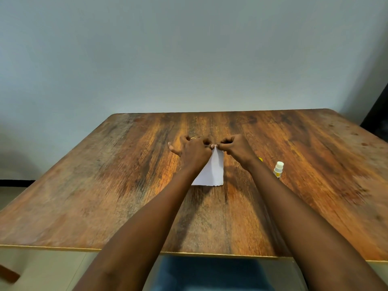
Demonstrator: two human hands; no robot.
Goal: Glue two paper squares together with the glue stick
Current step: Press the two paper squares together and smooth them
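Observation:
White paper (pixel 212 173) lies in the middle of the wooden table (pixel 105 185), its far edge lifted off the surface. My left hand (pixel 192 151) and my right hand (pixel 237 149) meet at that far edge, and each pinches it between thumb and fingertip. I cannot tell whether this is one sheet or two stacked. The glue stick (pixel 278 169), white with a yellow label, stands uncapped to the right of my right forearm. A small yellow piece (pixel 260 159), perhaps the cap, peeks out behind my right wrist.
A plain grey wall stands just behind the table's far edge. A dark object (pixel 378 120) is at the far right beside the table. The table's near edge runs close below my forearms.

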